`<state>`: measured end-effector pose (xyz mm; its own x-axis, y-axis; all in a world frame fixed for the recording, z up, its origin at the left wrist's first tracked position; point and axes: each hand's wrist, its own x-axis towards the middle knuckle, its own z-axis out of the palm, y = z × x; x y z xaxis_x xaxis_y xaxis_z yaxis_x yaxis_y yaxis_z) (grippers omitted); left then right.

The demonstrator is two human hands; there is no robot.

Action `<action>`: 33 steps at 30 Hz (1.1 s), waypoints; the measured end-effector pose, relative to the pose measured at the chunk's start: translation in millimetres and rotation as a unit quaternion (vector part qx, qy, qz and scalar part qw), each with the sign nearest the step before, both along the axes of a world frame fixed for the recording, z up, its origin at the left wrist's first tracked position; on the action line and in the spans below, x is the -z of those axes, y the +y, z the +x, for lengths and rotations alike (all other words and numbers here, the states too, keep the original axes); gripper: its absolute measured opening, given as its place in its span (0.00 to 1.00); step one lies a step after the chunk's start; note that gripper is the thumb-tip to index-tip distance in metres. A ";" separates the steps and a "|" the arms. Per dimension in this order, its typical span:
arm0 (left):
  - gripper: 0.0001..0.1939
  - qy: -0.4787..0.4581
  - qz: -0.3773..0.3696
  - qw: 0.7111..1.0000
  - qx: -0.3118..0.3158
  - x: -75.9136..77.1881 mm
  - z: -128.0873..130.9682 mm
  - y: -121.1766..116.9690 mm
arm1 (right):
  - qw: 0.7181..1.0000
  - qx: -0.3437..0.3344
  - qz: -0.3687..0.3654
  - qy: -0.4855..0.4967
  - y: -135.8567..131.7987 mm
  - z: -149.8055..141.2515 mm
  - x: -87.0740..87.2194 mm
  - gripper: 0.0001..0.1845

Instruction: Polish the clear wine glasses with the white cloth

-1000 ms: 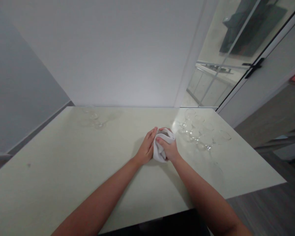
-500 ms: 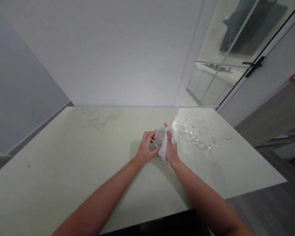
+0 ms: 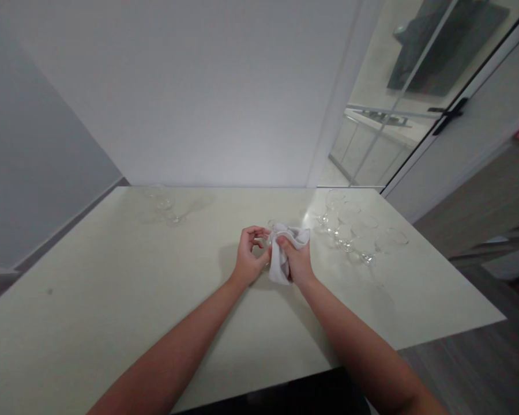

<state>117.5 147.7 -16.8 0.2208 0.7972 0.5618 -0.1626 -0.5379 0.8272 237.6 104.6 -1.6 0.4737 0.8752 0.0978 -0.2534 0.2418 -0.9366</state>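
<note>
A clear stemmed glass (image 3: pixel 272 225) is between my hands over the table, most of it hidden behind a white cloth (image 3: pixel 279 267). My left hand (image 3: pixel 251 253) curves round the glass's left side, with fingertips and thumb at the bowl. On the other side, my right hand (image 3: pixel 297 260) grips the cloth and presses it to the glass, thumb on top. The cloth's lower end hangs down in front. The glass's stem and foot are mostly covered.
Several clear stemmed glasses (image 3: pixel 346 230) stand at the table's right rear. More clear glassware (image 3: pixel 165 204) is at the back left. A white wall (image 3: pixel 225 115) borders the pale table (image 3: pixel 134 311); a glazed door (image 3: pixel 384 127) is at the right.
My right hand and the cloth have turned round the glass, so the cloth now covers its front and hangs lower. My left hand has shifted slightly left, its fingers more curved.
</note>
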 end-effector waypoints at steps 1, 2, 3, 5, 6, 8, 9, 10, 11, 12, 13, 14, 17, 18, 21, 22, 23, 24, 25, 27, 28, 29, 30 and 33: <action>0.23 0.005 0.010 1.000 -0.003 0.3 -0.6 -0.5 | 1.000 -0.019 0.008 0.009 -0.9 -1.0 -1.0 0.37; 0.24 0.012 0.023 1.000 -0.003 0.6 -1.2 -1.2 | 0.999 -0.041 0.021 0.018 -2.1 -2.2 -2.8 0.39; 0.24 0.023 0.037 0.999 0.001 0.9 -1.8 -2.0 | 0.997 -0.064 0.037 0.026 -3.4 -3.6 -5.1 0.41; 0.23 0.058 0.070 0.996 0.011 0.6 -2.9 -3.5 | 0.992 -0.104 0.065 0.033 -5.8 -5.7 -9.9 0.47; 0.22 0.081 0.090 0.993 0.009 0.1 -3.4 -4.0 | 0.990 -0.114 0.073 0.030 -6.6 -6.1 -11.7 0.48; 0.21 0.125 0.132 0.983 -0.010 -1.6 -4.0 -4.4 | 0.992 -0.100 0.074 0.015 -7.6 -5.3 -13.7 0.46; 0.22 0.142 0.147 0.979 -0.022 -2.4 -4.1 -4.4 | 0.994 -0.083 0.069 0.004 -7.8 -4.2 -14.0 0.44; 0.23 0.155 0.155 0.975 -0.027 -2.9 -4.0 -4.2 | 0.996 -0.067 0.063 -0.007 -7.9 -3.0 -14.1 0.42; 0.24 0.164 0.156 0.974 -0.022 -3.1 -3.7 -4.1 | 0.997 -0.053 0.060 -0.019 -7.9 -1.8 -14.1 0.40; 0.25 0.167 0.151 0.974 -0.008 -2.9 -3.2 -4.0 | 0.997 -0.045 0.061 -0.031 -7.9 -0.7 -14.2 0.39; 0.26 0.165 0.146 0.975 0.011 -2.2 -2.5 -4.2 | 0.996 -0.035 0.068 -0.043 -7.8 0.1 -14.4 0.38; 0.27 0.159 0.142 0.976 0.032 -1.3 -1.6 -4.5 | 0.995 -0.021 0.079 -0.054 -7.7 0.7 -14.7 0.38; 0.34 0.126 0.136 0.979 0.089 2.3 1.6 -7.2 | 0.991 0.024 0.099 -0.082 -7.1 1.1 -15.2 0.35; 0.37 0.120 0.128 0.978 0.109 3.3 2.6 -8.6 | 0.990 0.037 0.097 -0.091 -7.1 1.1 -15.1 0.34; 0.41 0.118 0.077 0.976 0.167 5.4 4.4 -12.4 | 0.987 0.053 0.083 -0.124 -7.9 1.2 -14.4 0.32; 0.43 0.118 0.061 0.974 0.185 5.9 4.4 -13.1 | 0.987 0.053 0.079 -0.131 -8.6 1.2 -14.2 0.32; 0.43 0.118 0.049 0.971 0.202 6.4 4.2 -13.3 | 0.987 0.047 0.077 -0.134 -9.2 1.0 -13.9 0.32; 0.44 0.116 0.041 0.969 0.215 7.1 3.9 -13.1 | 0.988 0.035 0.076 -0.132 -9.7 0.5 -13.6 0.31; 0.44 0.111 0.040 0.968 0.223 7.9 3.4 -12.5 | 0.988 0.018 0.078 -0.129 -10.0 -0.1 -13.1 0.32; 0.44 0.097 0.044 0.971 0.213 10.2 2.9 -10.6 | 0.988 -0.024 0.086 -0.127 -9.8 -2.1 -11.7 0.33; 0.43 0.085 0.040 0.976 0.198 11.5 2.9 -9.4 | 0.986 -0.044 0.090 -0.131 -9.3 -3.3 -10.8 0.33; 0.41 0.067 0.029 0.981 0.181 12.7 3.2 -8.2 | 0.984 -0.060 0.093 -0.139 -8.8 -4.5 -9.7 0.34; 0.39 0.046 0.013 0.985 0.169 13.8 3.5 -7.1 | 0.982 -0.073 0.091 -0.149 -8.4 -5.4 -8.5 0.34; 0.34 -0.015 -0.038 0.985 0.166 14.6 3.3 -4.5 | 0.977 -0.089 0.080 -0.175 -7.8 -5.2 -4.5 0.36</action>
